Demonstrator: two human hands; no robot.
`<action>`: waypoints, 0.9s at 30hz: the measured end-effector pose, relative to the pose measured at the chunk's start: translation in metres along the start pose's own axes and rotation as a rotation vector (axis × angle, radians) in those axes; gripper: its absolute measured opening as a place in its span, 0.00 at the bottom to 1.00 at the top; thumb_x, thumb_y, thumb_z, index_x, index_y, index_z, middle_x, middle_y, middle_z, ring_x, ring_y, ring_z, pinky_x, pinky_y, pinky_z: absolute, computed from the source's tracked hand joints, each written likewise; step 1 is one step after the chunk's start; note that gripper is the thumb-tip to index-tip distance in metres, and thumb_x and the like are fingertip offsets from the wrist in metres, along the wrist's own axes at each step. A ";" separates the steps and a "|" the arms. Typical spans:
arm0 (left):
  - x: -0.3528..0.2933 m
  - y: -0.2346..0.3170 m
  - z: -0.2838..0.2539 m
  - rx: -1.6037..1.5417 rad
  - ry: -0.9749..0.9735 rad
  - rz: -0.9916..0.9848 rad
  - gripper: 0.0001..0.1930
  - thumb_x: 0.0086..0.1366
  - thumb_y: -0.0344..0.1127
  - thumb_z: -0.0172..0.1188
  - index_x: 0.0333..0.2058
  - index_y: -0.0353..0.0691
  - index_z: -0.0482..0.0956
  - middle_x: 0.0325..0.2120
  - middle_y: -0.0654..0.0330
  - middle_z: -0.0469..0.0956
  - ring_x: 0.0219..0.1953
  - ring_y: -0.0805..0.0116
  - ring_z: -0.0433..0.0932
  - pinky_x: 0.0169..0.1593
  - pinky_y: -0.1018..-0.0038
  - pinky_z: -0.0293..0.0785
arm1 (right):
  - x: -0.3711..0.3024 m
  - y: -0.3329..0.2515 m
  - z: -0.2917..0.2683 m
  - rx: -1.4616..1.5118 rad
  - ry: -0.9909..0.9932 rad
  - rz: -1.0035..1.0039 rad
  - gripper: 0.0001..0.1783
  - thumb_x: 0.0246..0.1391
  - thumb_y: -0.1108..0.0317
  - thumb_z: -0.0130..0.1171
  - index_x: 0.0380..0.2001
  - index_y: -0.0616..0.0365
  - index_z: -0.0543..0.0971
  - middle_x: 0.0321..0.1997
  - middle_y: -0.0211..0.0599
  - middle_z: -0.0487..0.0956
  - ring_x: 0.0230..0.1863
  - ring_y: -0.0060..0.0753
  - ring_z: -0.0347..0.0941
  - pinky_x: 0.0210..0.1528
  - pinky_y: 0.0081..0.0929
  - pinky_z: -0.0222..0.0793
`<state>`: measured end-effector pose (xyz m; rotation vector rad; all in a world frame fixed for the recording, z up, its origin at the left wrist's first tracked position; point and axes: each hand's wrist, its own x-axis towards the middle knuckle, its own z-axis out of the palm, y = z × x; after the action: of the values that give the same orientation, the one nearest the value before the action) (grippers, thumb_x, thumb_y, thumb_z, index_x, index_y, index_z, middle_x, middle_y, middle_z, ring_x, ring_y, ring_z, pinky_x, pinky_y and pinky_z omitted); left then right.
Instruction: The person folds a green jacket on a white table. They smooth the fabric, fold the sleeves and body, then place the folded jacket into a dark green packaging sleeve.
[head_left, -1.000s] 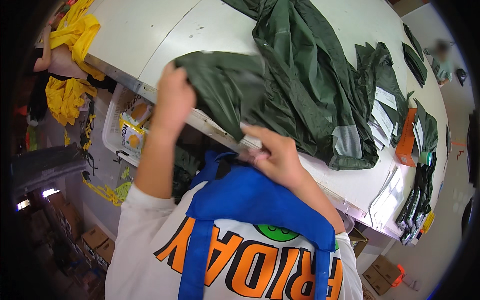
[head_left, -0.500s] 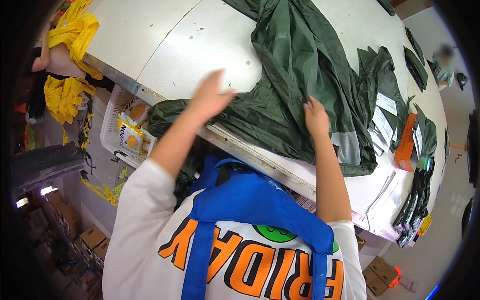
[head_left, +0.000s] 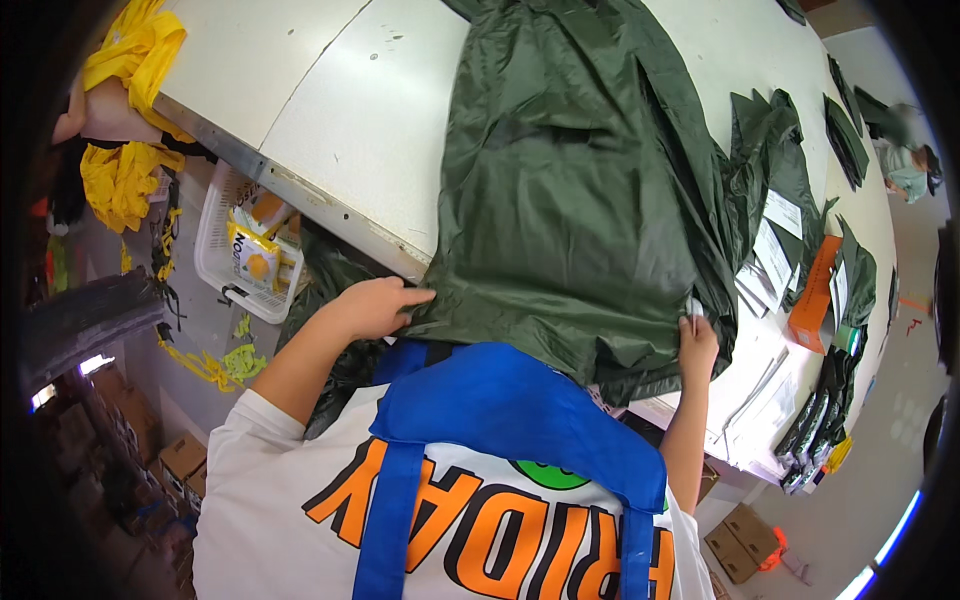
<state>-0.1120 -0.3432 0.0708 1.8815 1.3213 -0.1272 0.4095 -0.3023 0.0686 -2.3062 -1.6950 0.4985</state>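
Note:
A dark green raincoat (head_left: 570,220) of thin, shiny fabric lies spread over the white table, its lower edge hanging over the near side. My left hand (head_left: 375,306) is closed on the left corner of that edge, with the index finger stretched along the fabric. At the right corner my right hand (head_left: 698,350) pinches the fabric between thumb and fingers. A small white piece shows just above the right fingertips; I cannot make out what it is. Across the upper part of the raincoat runs a short horizontal slit or fold.
Left of the table edge (head_left: 300,205) stands a white plastic basket (head_left: 212,225) with yellow packets. Farther right on the table are more dark green garments (head_left: 775,140), white papers (head_left: 768,265) and an orange box (head_left: 815,295). Yellow garments (head_left: 125,190) hang at the far left beside another person's arm.
The bunched raincoat has been spread out flat toward me, its edge now over the table's side. My left hand came down and closed on a corner; my right hand moved right and nearer.

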 end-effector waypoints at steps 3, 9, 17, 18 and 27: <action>0.018 0.001 -0.026 -0.109 -0.154 -0.087 0.14 0.55 0.39 0.62 0.41 0.48 0.79 0.31 0.54 0.76 0.36 0.52 0.75 0.41 0.63 0.71 | 0.005 -0.016 -0.012 -0.106 0.152 0.067 0.14 0.59 0.59 0.50 0.33 0.61 0.76 0.27 0.49 0.77 0.31 0.51 0.74 0.34 0.40 0.69; 0.146 0.025 -0.072 -0.061 1.077 0.097 0.20 0.55 0.35 0.63 0.48 0.42 0.73 0.35 0.55 0.76 0.38 0.57 0.74 0.42 0.67 0.71 | 0.076 -0.176 0.024 0.623 -0.063 -0.465 0.17 0.50 0.83 0.47 0.42 0.60 0.76 0.41 0.38 0.79 0.43 0.29 0.77 0.45 0.22 0.70; 0.168 0.024 -0.069 -0.170 0.908 0.004 0.07 0.55 0.30 0.63 0.32 0.41 0.74 0.25 0.61 0.73 0.26 0.67 0.73 0.31 0.72 0.69 | 0.121 -0.235 0.113 -0.129 -0.046 -0.613 0.23 0.47 0.61 0.62 0.48 0.49 0.72 0.48 0.36 0.75 0.41 0.44 0.76 0.40 0.37 0.73; 0.164 0.022 -0.063 -0.202 0.951 0.093 0.06 0.56 0.29 0.62 0.32 0.41 0.74 0.27 0.61 0.73 0.25 0.69 0.72 0.31 0.74 0.70 | 0.121 -0.233 0.115 -0.153 -0.054 -0.555 0.23 0.47 0.61 0.62 0.49 0.48 0.72 0.49 0.35 0.75 0.40 0.44 0.76 0.40 0.37 0.73; 0.189 0.028 -0.068 -0.262 0.991 0.008 0.05 0.56 0.32 0.63 0.32 0.43 0.78 0.32 0.62 0.74 0.30 0.68 0.74 0.33 0.74 0.70 | 0.150 -0.222 0.141 -0.060 0.007 -0.535 0.15 0.49 0.61 0.58 0.42 0.46 0.78 0.38 0.36 0.79 0.38 0.45 0.76 0.37 0.37 0.72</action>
<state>-0.0288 -0.1612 0.0369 1.7480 1.8256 1.0537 0.1988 -0.0942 0.0051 -1.7678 -2.2315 0.3280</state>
